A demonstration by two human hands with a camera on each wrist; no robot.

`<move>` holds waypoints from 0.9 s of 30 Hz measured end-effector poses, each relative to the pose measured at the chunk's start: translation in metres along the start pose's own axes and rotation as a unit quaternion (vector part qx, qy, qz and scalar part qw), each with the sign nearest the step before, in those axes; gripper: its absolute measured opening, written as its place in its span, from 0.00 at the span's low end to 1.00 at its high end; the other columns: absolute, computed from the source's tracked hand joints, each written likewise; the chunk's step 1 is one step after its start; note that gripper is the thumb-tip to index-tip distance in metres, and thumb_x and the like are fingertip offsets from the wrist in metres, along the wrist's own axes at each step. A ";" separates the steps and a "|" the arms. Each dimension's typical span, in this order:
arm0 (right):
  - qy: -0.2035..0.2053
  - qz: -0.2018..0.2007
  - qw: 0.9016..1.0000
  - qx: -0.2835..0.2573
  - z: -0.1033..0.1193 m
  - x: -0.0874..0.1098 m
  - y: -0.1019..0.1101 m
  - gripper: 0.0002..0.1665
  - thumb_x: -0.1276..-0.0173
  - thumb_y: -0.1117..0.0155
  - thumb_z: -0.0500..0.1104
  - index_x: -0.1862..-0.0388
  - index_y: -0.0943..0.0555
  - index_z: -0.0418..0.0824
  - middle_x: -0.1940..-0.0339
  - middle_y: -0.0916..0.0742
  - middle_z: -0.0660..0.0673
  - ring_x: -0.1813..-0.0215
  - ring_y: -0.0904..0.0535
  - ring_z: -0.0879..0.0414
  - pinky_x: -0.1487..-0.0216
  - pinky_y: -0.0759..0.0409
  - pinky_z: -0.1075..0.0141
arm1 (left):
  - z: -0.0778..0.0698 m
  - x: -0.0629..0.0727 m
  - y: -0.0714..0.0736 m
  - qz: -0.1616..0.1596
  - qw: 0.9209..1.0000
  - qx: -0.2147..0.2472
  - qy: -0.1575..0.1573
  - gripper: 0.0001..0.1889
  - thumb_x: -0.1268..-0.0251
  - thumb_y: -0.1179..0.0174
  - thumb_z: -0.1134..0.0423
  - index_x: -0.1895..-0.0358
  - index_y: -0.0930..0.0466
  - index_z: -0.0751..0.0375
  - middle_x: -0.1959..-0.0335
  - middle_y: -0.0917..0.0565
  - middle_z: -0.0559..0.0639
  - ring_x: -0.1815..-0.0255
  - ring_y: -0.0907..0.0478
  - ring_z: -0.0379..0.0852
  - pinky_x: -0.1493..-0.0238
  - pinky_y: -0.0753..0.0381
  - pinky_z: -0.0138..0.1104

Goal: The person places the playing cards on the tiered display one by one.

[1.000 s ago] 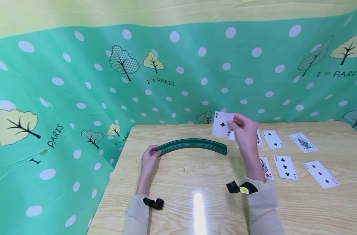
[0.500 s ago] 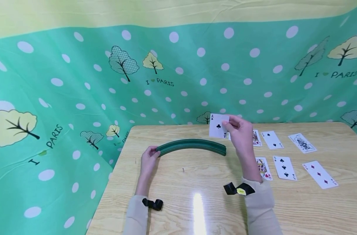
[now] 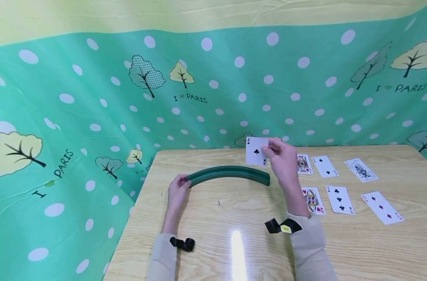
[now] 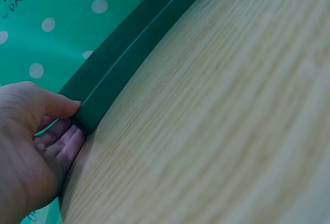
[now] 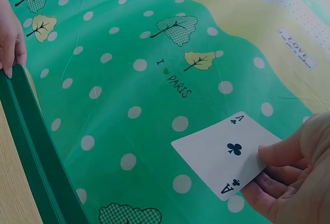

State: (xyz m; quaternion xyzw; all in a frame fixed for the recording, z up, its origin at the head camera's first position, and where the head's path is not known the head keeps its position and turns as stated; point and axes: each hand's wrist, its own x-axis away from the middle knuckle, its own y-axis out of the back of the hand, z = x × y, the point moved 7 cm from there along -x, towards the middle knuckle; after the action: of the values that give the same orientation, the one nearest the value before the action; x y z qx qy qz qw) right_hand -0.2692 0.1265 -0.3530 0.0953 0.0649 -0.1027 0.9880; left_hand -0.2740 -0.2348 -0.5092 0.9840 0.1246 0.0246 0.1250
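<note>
A curved green card holder (image 3: 231, 171) with a grooved top lies on the wooden table. My left hand (image 3: 177, 190) grips its left end, thumb on the front side and fingers behind, as the left wrist view shows on the holder (image 4: 111, 74). Raised above the table behind the holder's right end, my right hand (image 3: 283, 158) pinches an ace of clubs (image 3: 256, 151) by its right edge. The card's face is toward me. In the right wrist view the ace (image 5: 227, 154) sits between thumb and fingers, apart from the holder.
Face-up playing cards lie in two rows on the right of the table: a joker (image 3: 361, 170), a two of spades (image 3: 325, 166), a three of clubs (image 3: 340, 200), a three of diamonds (image 3: 382, 207) and face cards partly behind my right arm. A green dotted curtain (image 3: 213, 97) hangs behind.
My right hand has moved left and slightly down with the ace of clubs, uncovering more of the face cards. My left hand stays on the card holder's end.
</note>
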 end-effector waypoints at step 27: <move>0.021 0.053 0.998 0.037 0.001 0.005 -0.031 0.19 0.24 0.41 0.31 0.36 0.18 0.34 0.43 0.13 0.34 0.42 0.17 0.43 0.39 0.19 0.51 | 0.001 -0.001 0.001 -0.004 1.000 -0.002 0.003 0.13 0.27 0.41 0.71 0.43 0.19 0.69 0.50 0.17 0.62 0.49 0.21 0.51 0.52 0.24 0.28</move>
State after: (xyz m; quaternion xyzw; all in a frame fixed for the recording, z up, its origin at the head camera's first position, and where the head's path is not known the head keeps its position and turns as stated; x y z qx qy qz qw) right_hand -0.2711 0.0953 -0.3587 0.1377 0.0769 -0.0503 0.9862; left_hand -0.2742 -0.2361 -0.5096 0.9831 0.1292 0.0273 0.1271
